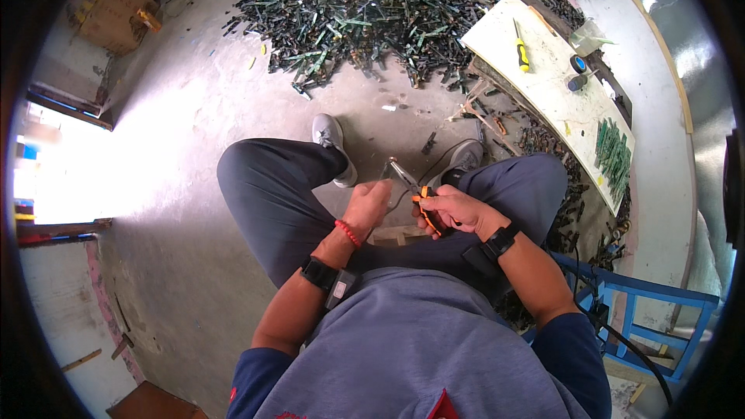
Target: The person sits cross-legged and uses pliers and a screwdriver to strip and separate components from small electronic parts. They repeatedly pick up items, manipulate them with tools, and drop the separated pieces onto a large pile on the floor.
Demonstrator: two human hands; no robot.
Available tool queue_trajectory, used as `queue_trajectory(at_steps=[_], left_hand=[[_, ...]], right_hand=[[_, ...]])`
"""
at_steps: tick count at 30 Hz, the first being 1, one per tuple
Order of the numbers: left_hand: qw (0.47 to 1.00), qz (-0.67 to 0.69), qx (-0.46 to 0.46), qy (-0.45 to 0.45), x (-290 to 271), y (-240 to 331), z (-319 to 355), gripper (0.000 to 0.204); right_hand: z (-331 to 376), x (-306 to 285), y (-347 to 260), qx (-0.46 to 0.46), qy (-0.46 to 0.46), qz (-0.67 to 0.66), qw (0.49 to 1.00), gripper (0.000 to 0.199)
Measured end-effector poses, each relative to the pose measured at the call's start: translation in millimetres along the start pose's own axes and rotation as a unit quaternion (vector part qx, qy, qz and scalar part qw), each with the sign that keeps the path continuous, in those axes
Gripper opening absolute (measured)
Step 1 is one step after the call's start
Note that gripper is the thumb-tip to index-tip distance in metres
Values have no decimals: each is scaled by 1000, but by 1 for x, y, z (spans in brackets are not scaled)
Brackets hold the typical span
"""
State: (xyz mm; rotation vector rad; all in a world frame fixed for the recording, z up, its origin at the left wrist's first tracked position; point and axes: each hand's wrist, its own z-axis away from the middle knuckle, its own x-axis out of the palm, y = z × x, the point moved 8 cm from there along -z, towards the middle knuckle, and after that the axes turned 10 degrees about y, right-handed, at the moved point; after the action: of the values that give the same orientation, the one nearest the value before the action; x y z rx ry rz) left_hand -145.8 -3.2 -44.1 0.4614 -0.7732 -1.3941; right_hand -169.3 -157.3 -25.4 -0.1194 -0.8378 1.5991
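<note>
Right hand [452,210] wrapped around orange-handled pliers [426,194].
Left hand [367,205] just left of pliers, can't tell its grip; dark strip pile [372,15] beyond pliers.

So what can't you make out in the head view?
In the head view:
Left hand: fingers blurred, so what they hold is unclear.
Needle-nose pliers: tips too small to tell whether they grip anything; handles partly covered by the right hand.
Blue frame: partly hidden behind the right arm.
Cardboard box: left side lost in the dark fisheye rim.
</note>
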Motion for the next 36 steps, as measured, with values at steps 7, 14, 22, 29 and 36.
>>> queue_trajectory(at_steps=[7, 14, 22, 29, 36], left_hand=[[999, 29, -16, -16, 0, -2, 2, 28], [999, 44, -20, -1, 2, -3, -3, 32], [984, 140, -77, -77, 16, 0, -2, 39], [965, 193, -113, -134, 19, 3, 14, 36], [964, 198, -106, -142, 19, 4, 15, 37]], right_hand=[[-2, -6, 1, -5, 39, 38, 999, 28], [1, -8, -32, -277, 248, 499, 783, 27], [9, -4, -39, -333, 275, 442, 786, 28], [6, 19, -8, -39, -104, -98, 989, 31], [20, 19, -14, 21, -196, -138, 971, 35]])
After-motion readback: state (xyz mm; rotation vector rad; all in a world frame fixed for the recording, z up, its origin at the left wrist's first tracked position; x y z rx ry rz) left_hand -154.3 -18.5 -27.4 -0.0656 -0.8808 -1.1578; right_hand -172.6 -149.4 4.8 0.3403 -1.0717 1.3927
